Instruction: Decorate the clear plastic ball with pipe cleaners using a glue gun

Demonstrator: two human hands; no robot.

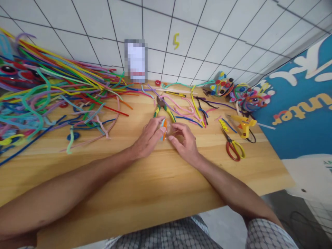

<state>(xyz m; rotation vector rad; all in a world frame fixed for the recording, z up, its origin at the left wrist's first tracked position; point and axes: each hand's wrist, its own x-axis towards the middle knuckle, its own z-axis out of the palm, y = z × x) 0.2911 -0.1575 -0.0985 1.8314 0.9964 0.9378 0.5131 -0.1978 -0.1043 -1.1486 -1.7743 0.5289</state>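
Note:
Between both hands, above the wooden table, is a small clear rounded plastic piece (169,130) with an orange and light-blue band (165,129) on its left side. My left hand (150,136) pinches the banded side, thumb near me and fingers behind. Curved around the opposite side, the fingers and thumb of my right hand (186,141) grip its edge. Part of the piece is hidden by the fingers. Just beyond it lie pliers (169,113) with green and yellow handles, jaws pointing away from me.
Many pipe cleaners (77,77) are heaped at left; loose ones (188,109) lie behind the pliers. At right are scissors (232,148) and a yellow glue gun (243,125). Decorated figures (250,98) stand back right. A blurred phone-like screen (136,60) leans against the tiled wall (207,34).

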